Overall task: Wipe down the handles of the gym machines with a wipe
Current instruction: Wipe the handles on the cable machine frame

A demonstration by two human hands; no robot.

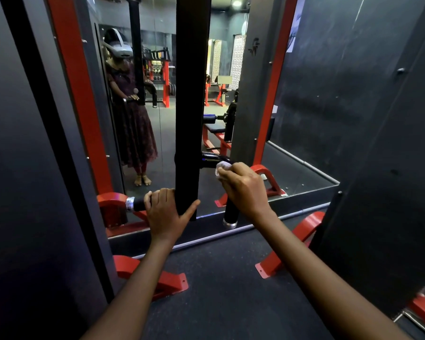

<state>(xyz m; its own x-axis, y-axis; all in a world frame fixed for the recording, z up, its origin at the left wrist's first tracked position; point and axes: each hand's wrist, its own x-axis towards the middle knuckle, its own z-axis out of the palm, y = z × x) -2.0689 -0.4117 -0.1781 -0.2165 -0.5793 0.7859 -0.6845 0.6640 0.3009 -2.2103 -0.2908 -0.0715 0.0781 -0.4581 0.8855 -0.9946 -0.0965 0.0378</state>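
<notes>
A black vertical post hangs in front of me with a black handle on each side. My left hand grips the left handle, whose silver end cap points left, thumb pressed against the post. My right hand holds a crumpled white wipe against the upper bend of the right handle. That handle runs down below my hand to a silver end cap. Most of the wipe is hidden in my fingers.
A wall mirror directly ahead reflects a person and other red gym machines. Red machine uprights and red floor feet flank me. Dark panels close in on both sides. Dark rubber floor lies below.
</notes>
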